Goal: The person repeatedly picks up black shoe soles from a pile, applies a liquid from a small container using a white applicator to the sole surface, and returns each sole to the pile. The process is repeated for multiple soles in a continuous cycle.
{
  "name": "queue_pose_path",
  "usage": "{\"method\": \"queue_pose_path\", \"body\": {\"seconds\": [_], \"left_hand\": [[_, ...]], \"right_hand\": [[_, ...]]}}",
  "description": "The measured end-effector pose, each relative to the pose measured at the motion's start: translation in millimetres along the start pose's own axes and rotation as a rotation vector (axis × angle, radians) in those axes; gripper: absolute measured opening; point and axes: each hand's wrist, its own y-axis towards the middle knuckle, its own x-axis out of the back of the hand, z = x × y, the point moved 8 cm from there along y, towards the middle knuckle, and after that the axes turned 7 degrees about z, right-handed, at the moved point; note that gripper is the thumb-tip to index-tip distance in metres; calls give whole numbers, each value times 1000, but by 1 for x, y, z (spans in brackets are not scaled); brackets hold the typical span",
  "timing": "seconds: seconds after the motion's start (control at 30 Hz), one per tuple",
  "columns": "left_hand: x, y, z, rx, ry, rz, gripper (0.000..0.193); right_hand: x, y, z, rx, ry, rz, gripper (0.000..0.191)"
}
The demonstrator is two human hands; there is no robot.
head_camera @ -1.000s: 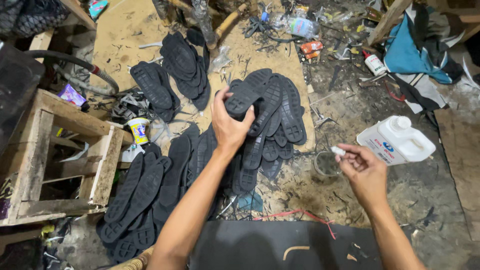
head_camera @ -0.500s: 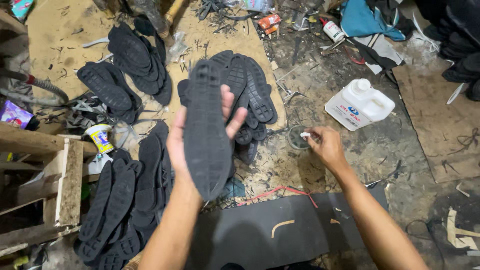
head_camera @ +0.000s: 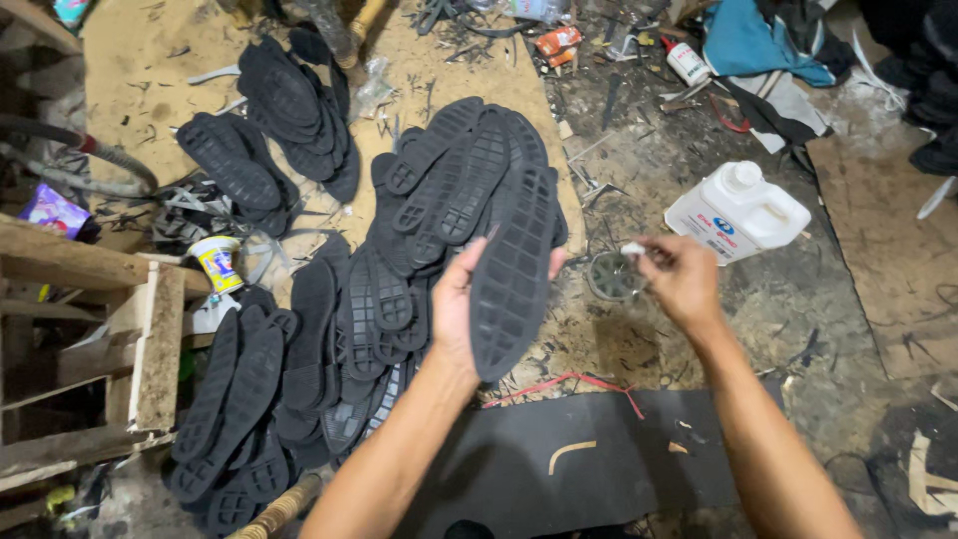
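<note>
Currently held: your left hand (head_camera: 454, 309) grips one black rubber shoe sole (head_camera: 512, 271), fingers wrapped behind it and thumb on its near edge; tread faces you.
Sole position: it stands almost upright, toe up, raised above the floor and covering your left palm, just right of the wrist line.
Your right hand (head_camera: 684, 279): fingers pinched shut around a small white-tipped tool (head_camera: 633, 249); what kind of tool it is, you cannot tell.
Gap between hands: the sole and the right hand are apart, the tool tip pointing toward the sole's right edge.
Under the tool: a small round dark tin (head_camera: 611, 276) sits on the floor, just below and left of your right hand.
Behind the sole: a fanned heap of soles (head_camera: 454, 175) lies on the floor, directly beyond your left hand.
Left of your forearm: a long pile of soles (head_camera: 254, 399) beside a wooden crate (head_camera: 150, 344).
Far left: two smaller stacks of soles (head_camera: 264, 130) on a board.
Right side: a white plastic jug (head_camera: 736, 212) rests on the floor, near and beyond your right hand.
Near edge: a black rubber sheet (head_camera: 559, 464) lies under both forearms.
Beside crate: a small printed cup (head_camera: 219, 264).
</note>
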Motion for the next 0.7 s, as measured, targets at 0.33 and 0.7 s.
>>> {"method": "queue_pose_path", "body": {"seconds": [0.33, 0.7], "left_hand": [[10, 10, 33, -50, 177, 225, 58], [11, 6, 35, -102, 247, 139, 61]], "right_hand": [[33, -44, 193, 337, 139, -102, 24], [23, -41, 213, 350, 97, -81, 24]]}}
